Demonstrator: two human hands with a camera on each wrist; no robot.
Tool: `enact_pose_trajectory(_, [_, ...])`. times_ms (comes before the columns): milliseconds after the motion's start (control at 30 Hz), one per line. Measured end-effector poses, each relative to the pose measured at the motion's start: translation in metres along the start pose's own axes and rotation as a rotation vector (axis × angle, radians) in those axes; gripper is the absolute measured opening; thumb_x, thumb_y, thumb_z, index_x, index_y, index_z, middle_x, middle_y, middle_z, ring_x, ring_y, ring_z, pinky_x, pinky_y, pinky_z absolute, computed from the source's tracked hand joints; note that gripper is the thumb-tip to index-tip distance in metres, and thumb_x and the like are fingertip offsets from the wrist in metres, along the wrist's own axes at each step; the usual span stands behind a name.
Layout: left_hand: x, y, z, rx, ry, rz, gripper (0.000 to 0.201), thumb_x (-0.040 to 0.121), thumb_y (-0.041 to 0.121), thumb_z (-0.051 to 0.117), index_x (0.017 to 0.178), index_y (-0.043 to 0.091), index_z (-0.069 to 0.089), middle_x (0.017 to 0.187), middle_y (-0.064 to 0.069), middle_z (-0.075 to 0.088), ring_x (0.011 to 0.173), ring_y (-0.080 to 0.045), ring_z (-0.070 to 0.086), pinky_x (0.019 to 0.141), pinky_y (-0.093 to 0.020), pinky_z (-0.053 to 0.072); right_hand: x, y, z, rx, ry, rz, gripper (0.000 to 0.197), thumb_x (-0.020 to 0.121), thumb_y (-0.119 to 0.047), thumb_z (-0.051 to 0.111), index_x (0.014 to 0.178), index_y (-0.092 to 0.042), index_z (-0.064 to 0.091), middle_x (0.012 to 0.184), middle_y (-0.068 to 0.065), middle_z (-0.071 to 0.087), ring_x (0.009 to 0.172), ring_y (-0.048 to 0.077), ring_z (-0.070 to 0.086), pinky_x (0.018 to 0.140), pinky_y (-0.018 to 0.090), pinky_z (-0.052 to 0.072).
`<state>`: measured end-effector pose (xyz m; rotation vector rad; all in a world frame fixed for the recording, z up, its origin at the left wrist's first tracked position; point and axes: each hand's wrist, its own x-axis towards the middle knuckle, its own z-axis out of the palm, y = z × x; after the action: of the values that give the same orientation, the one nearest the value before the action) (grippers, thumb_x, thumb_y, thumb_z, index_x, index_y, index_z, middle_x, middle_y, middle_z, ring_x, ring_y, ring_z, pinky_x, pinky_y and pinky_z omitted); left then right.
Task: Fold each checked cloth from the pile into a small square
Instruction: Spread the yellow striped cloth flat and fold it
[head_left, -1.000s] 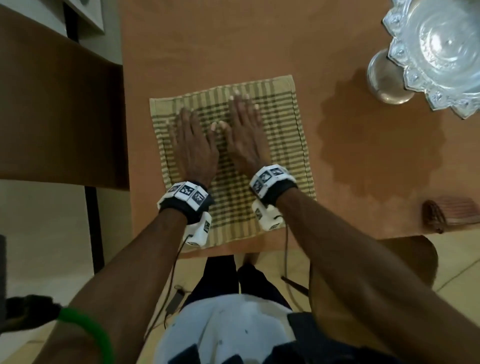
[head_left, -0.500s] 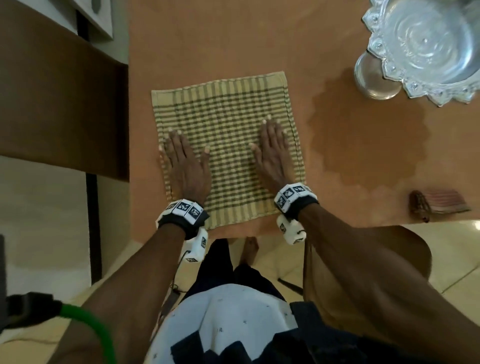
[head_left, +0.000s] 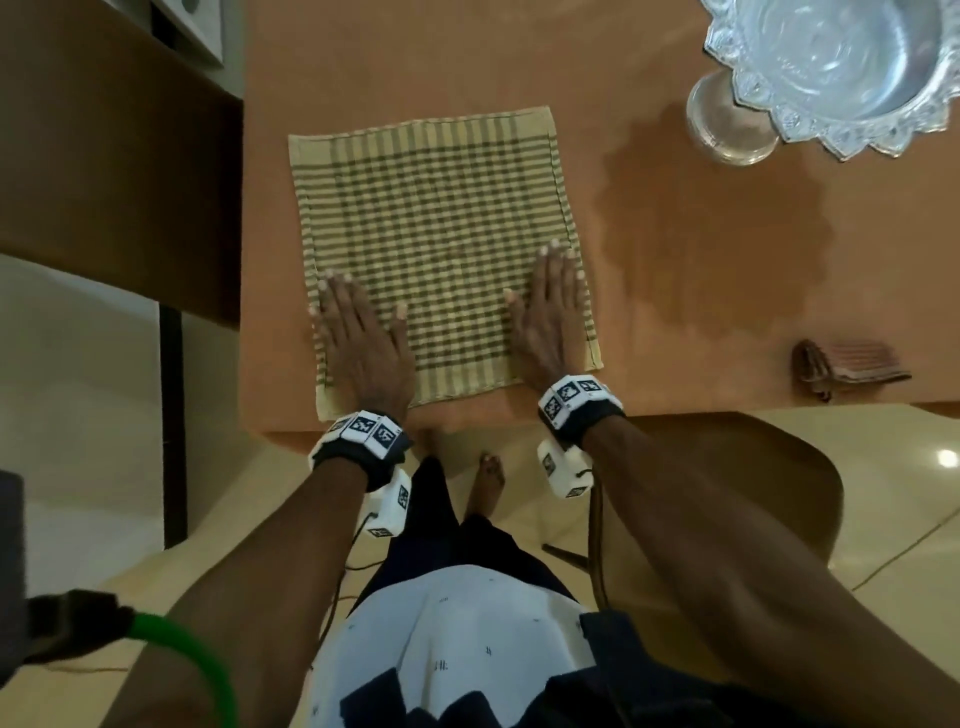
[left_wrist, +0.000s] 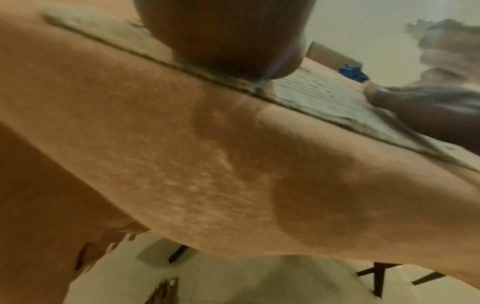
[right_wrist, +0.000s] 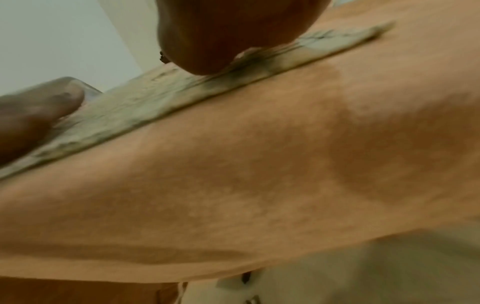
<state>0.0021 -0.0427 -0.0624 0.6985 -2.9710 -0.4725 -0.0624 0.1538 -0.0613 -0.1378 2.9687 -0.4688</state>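
The yellow-green checked cloth (head_left: 441, 254) is lying flat in the centre of the head view on the orange table (head_left: 675, 291), its near edge close to the table's front edge. The left hand (head_left: 363, 348) is pressing its lower left corner with fingers straight and slightly spread, gripping nothing. The right hand (head_left: 553, 317) is lying flat on the lower right part, fingers straight and together. A folded brownish cloth (head_left: 847, 364) is sitting at right, a glass bowl (head_left: 841, 67) at upper right.
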Motion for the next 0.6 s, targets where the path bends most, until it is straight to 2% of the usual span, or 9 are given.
enact_pose_trajectory(100, [-0.016,0.028,0.013,-0.066,-0.043,0.18,0.06,0.107,0.038,0.024,0.156,0.004,0.022,0.164,-0.014,0.015,0.153,-0.026,0.011,0.124,-0.047,0.011,-0.02,-0.048,0.019,0.026,-0.066,-0.186,0.065,0.103,-0.041,0.015,0.156,-0.004,0.015,0.164,0.013,0.008,0.153,0.026,0.004,0.124,0.043,0.002])
enact_pose_trajectory(167, [-0.021,0.027,0.021,-0.035,-0.09,0.151,0.062,0.106,0.04,0.021,0.156,0.004,0.018,0.165,-0.014,0.011,0.153,-0.026,0.008,0.124,-0.047,0.01,-0.03,-0.057,0.029,0.03,-0.104,-0.22,0.069,0.101,-0.045,0.013,0.156,-0.005,0.014,0.165,0.012,0.007,0.153,0.024,0.003,0.125,0.041,0.001])
enact_pose_trajectory(267, [-0.024,0.009,0.023,0.025,-0.042,0.019,0.07,0.104,0.051,0.02,0.157,0.006,0.014,0.166,-0.014,0.008,0.153,-0.027,0.006,0.124,-0.044,0.005,-0.029,-0.033,0.031,0.053,-0.021,-0.141,0.073,0.101,-0.055,0.025,0.157,-0.01,0.013,0.165,0.007,0.008,0.153,0.022,0.003,0.124,0.039,-0.001])
enact_pose_trajectory(367, [-0.032,-0.013,0.01,0.003,-0.005,-0.075,0.076,0.103,0.057,0.023,0.158,0.006,0.013,0.165,-0.013,0.01,0.153,-0.027,0.008,0.124,-0.045,0.007,-0.034,-0.001,0.02,0.058,0.027,0.01,0.074,0.101,-0.057,0.026,0.158,-0.013,0.01,0.166,0.005,0.005,0.153,0.021,0.001,0.124,0.04,0.001])
enact_pose_trajectory(433, [-0.038,-0.027,0.002,0.029,-0.013,-0.059,0.077,0.102,0.059,0.022,0.158,0.007,0.012,0.165,-0.013,0.01,0.153,-0.026,0.008,0.124,-0.045,0.007,-0.035,0.017,0.009,0.057,0.031,0.07,0.071,0.102,-0.053,0.028,0.158,-0.013,0.01,0.166,0.004,0.005,0.153,0.02,0.001,0.124,0.04,0.001])
enact_pose_trajectory(500, [-0.045,-0.039,-0.007,0.045,-0.033,-0.041,0.076,0.103,0.059,0.023,0.158,0.007,0.013,0.165,-0.013,0.01,0.153,-0.027,0.008,0.124,-0.045,0.006,-0.04,0.027,-0.001,0.042,0.013,0.066,0.068,0.103,-0.048,0.03,0.158,-0.013,0.01,0.166,0.005,0.005,0.153,0.02,0.0,0.124,0.039,-0.001])
enact_pose_trajectory(567, [-0.051,-0.045,-0.014,0.006,-0.026,-0.047,0.076,0.103,0.057,0.027,0.157,0.006,0.015,0.165,-0.015,0.012,0.152,-0.029,0.011,0.124,-0.046,0.008,-0.046,0.028,-0.009,0.113,-0.008,0.153,0.069,0.102,-0.046,0.034,0.157,-0.01,0.012,0.166,0.008,0.005,0.153,0.023,0.0,0.123,0.037,-0.003])
enact_pose_trajectory(600, [-0.054,-0.045,-0.019,-0.027,-0.025,-0.075,0.075,0.102,0.056,0.031,0.157,0.006,0.017,0.164,-0.016,0.014,0.151,-0.03,0.014,0.123,-0.047,0.011,-0.047,0.032,-0.008,0.128,0.044,0.231,0.07,0.101,-0.046,0.037,0.156,-0.009,0.016,0.165,0.011,0.009,0.152,0.027,0.005,0.123,0.037,0.001])
